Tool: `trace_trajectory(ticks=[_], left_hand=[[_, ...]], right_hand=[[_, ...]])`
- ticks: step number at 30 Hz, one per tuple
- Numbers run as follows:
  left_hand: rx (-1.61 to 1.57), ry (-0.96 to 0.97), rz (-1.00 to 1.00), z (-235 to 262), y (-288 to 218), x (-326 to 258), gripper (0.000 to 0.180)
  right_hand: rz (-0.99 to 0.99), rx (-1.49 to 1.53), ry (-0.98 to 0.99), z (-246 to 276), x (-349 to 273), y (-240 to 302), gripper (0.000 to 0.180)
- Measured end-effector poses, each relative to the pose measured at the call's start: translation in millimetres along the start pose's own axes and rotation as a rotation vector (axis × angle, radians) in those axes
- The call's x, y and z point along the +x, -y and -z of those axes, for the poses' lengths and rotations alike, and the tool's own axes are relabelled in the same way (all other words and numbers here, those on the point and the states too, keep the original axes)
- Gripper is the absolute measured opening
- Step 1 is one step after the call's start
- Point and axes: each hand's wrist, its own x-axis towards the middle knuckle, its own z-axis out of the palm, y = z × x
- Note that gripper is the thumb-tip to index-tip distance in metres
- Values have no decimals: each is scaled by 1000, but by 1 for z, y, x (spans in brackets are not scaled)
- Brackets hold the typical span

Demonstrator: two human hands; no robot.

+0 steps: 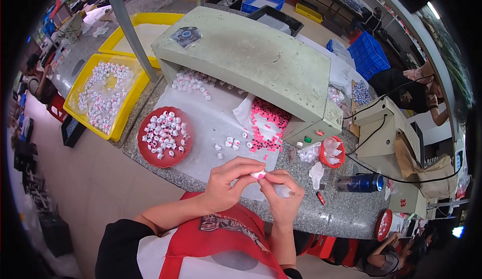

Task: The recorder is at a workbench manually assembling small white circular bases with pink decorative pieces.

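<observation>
My left hand (228, 183) pinches a small rounded white and pink piece (258, 174) between thumb and fingers, above the bench's front edge. The fingertips of my right hand (283, 201) meet the same piece from the other side. Tucked in the right hand is a small whitish translucent object with a narrow tip (282, 191), perhaps a squeeze bottle; the fingers partly cover it. Just beyond my hands, several loose white pieces (232, 142) lie on white sheeting (193, 163). A red scalloped plate (163, 164) to the left holds many similar white pieces with dark and pink marks.
A pale green metal hood (241, 48) spans the bench, with white pieces and small pink parts (266, 126) beneath it. Yellow trays (118, 133) stand left. At right are a red bowl (343, 153), a blue bottle (359, 183) and a red marker-like stick (320, 197). Other people sit nearby.
</observation>
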Motion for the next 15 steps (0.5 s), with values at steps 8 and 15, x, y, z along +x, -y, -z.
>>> trace_trajectory(ticks=[8,15], left_hand=[[46,-38,-7,-6,5,-4,21],[-95,-44,117,-8,10,-4,20]], right_hand=[[-14,43,35,4,2,-7,13],[-19,29,27,1,4,-9,12]])
